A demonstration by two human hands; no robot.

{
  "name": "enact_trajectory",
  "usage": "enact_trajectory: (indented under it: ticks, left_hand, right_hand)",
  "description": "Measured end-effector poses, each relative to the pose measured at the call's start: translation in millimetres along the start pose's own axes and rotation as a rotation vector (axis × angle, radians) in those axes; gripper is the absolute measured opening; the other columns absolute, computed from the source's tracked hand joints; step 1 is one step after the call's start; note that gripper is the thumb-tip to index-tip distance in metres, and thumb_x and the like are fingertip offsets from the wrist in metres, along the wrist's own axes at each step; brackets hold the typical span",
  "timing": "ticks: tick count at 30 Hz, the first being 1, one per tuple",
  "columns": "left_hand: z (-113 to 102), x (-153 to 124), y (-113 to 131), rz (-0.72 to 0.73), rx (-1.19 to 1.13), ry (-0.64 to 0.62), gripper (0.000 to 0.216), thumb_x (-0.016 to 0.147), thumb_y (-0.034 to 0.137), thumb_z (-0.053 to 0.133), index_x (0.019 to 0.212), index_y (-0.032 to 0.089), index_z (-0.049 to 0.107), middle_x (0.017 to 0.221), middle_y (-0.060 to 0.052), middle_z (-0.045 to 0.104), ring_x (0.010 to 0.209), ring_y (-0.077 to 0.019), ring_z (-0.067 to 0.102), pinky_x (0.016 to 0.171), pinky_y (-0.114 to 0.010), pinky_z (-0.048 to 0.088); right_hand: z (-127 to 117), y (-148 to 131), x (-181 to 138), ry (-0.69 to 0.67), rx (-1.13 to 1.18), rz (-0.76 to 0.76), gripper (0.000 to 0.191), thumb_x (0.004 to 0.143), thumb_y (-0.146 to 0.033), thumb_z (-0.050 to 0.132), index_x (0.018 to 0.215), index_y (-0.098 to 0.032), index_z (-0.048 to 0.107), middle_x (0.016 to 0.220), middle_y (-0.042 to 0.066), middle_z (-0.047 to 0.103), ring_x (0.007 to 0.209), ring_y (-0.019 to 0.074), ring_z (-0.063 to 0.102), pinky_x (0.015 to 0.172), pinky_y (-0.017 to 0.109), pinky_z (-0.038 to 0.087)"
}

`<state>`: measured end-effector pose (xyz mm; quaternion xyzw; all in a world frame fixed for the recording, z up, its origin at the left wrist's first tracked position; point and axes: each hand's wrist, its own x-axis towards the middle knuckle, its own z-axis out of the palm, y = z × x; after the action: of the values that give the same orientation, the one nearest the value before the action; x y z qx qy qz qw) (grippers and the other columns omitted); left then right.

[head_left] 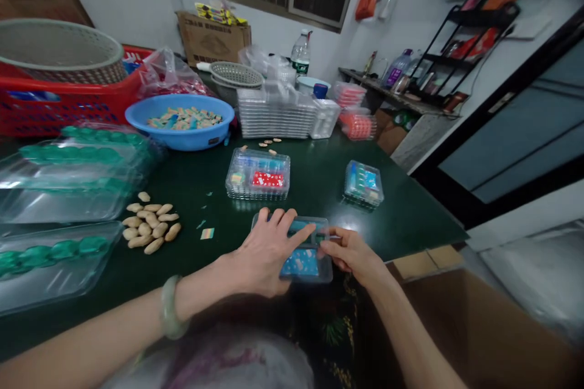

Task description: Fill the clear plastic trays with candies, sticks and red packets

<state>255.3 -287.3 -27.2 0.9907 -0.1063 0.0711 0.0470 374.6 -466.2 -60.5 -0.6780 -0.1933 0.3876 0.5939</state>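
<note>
A clear plastic box (325, 270) with a blue patterned packet (300, 262) inside lies at the table's near edge. My left hand (274, 248) rests over its left part, fingers stretched across the top, so much of the box is hidden. At the right edge, my right hand (350, 253) pinches the rim between thumb and fingers. Just beyond stands a stack of clear boxes (258, 175) with a red dotted packet (267, 179) on show. Another small box stack (364, 183) sits farther right, holding blue packets.
Left of my hands lie loose peanuts (150, 222) and a small striped piece (207, 233). Clear trays with green pieces (59, 252) line the left side. A blue basin (177, 137), stacked clear trays (276, 112) and a red basket (68, 109) stand at the back.
</note>
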Motion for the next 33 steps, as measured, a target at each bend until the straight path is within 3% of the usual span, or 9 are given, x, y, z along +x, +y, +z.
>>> enact_trajectory:
  ticks: [3,5,10,15,21,24,27,30,33]
  left_hand:
    - [-5,17,5,0.032,0.005,0.037,0.091,0.052,0.043,0.061,0.136,0.023,0.032,0.127,-0.020,0.033,0.102,-0.0375,0.037,0.086,-0.053,0.023]
    - [-7,28,6,-0.027,0.013,0.096,0.087,0.055,0.043,0.059,0.135,0.021,0.033,0.126,-0.021,0.034,0.104,-0.0385,0.037,0.085,-0.054,0.023]
    - [0,59,15,-0.190,0.021,0.215,0.085,0.058,0.049,0.057,0.134,0.017,0.036,0.121,-0.024,0.039,0.098,-0.0384,0.040,0.079,-0.051,0.026]
    - [5,91,29,-0.129,0.005,0.210,0.088,0.054,0.050,0.062,0.132,0.016,0.038,0.122,-0.025,0.040,0.097,-0.0384,0.041,0.078,-0.051,0.027]
    - [-7,122,14,-0.063,-0.389,0.121,0.096,0.051,0.072,0.058,0.132,0.024,0.040,0.117,-0.018,0.050,0.102,-0.0393,0.043,0.083,-0.056,0.028]
    - [-6,132,-2,-0.212,-0.843,0.150,0.073,0.058,0.059,0.063,0.120,0.022,0.052,0.105,-0.012,0.058,0.100,-0.0338,0.048,0.086,-0.048,0.033]
    - [1,144,-6,-0.312,-1.195,0.078,0.048,0.064,0.042,0.064,0.104,0.015,0.060,0.083,-0.009,0.062,0.079,-0.0243,0.056,0.070,-0.035,0.041]
    - [9,163,-1,-0.360,-1.301,0.050,0.032,0.069,0.030,0.059,0.095,0.011,0.061,0.068,-0.006,0.060,0.063,-0.0175,0.055,0.056,-0.029,0.040]
    - [19,189,4,-0.443,-1.369,0.094,0.024,0.069,0.022,0.059,0.089,0.009,0.061,0.065,-0.005,0.058,0.059,-0.0149,0.053,0.053,-0.027,0.040]
  right_hand:
    - [-12,-2,-11,0.074,0.054,-0.055,0.048,0.069,-0.041,0.069,0.106,-0.014,0.054,0.070,0.002,0.063,0.037,0.0019,0.031,0.033,0.015,0.019]
    - [-14,0,-19,0.175,0.098,-0.094,0.052,0.069,-0.042,0.070,0.110,-0.016,0.052,0.073,0.001,0.061,0.041,0.0041,0.039,0.034,0.015,0.024]
    - [0,13,-24,0.274,0.341,-0.204,0.049,0.072,-0.040,0.069,0.114,-0.021,0.051,0.094,0.005,0.061,0.079,0.0163,0.059,0.051,0.021,0.046]
    - [-5,16,-5,0.525,0.549,-0.268,0.038,0.069,-0.037,0.072,0.100,-0.019,0.056,0.080,0.002,0.063,0.066,0.0150,0.058,0.049,0.022,0.044]
    - [-65,-3,2,0.588,0.462,-0.241,0.042,0.062,-0.036,0.076,0.096,-0.018,0.058,0.065,-0.001,0.059,0.054,0.0120,0.053,0.043,0.020,0.038]
    - [-105,-18,11,0.503,0.352,-0.201,0.044,0.059,-0.037,0.078,0.093,-0.015,0.061,0.061,-0.001,0.057,0.049,0.0102,0.050,0.040,0.020,0.034]
    - [-142,-35,35,0.474,0.242,-0.177,0.042,0.058,-0.035,0.078,0.089,-0.013,0.062,0.063,0.001,0.059,0.048,0.0105,0.050,0.041,0.021,0.036]
    - [-170,-52,72,0.566,0.178,-0.157,0.029,0.062,-0.028,0.075,0.080,-0.012,0.060,0.062,0.001,0.060,0.048,0.0112,0.053,0.044,0.022,0.039]
    - [-190,-65,110,0.713,0.088,-0.133,0.016,0.076,-0.025,0.066,0.075,-0.012,0.056,0.060,-0.003,0.056,0.046,0.0079,0.050,0.045,0.020,0.041]
